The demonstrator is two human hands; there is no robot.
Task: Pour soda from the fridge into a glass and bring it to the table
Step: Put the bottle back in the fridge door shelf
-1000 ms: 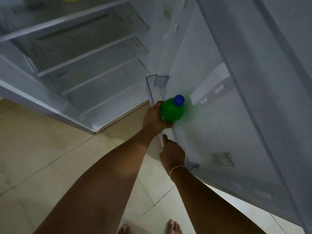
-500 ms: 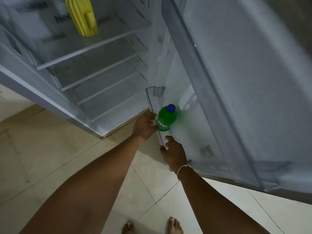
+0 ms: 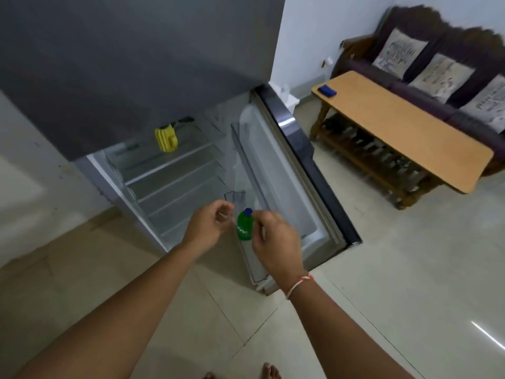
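Note:
A green soda bottle point(image 3: 243, 227) with a blue cap stands upright in the lowest shelf of the open fridge door point(image 3: 276, 170). My right hand point(image 3: 276, 242) reaches in from the right, and its fingers curl round the bottle's upper side near the cap. Just left of the bottle my left hand point(image 3: 209, 225) hovers with loosely curled fingers and holds nothing. The light wooden table point(image 3: 410, 127) stands to the right of the fridge. I see no glass.
A yellow jug point(image 3: 166, 139) sits on an upper shelf inside the fridge point(image 3: 175, 184). A small blue object point(image 3: 328, 90) lies on the table's far end, with a dark sofa point(image 3: 426, 75) and cushions behind. Pale floor tiles point(image 3: 396, 269) stretch between the fridge and the table.
My left hand has let go of the bottle and drawn back to the left. My right hand rose from below the shelf onto the bottle. My view pulled back and up.

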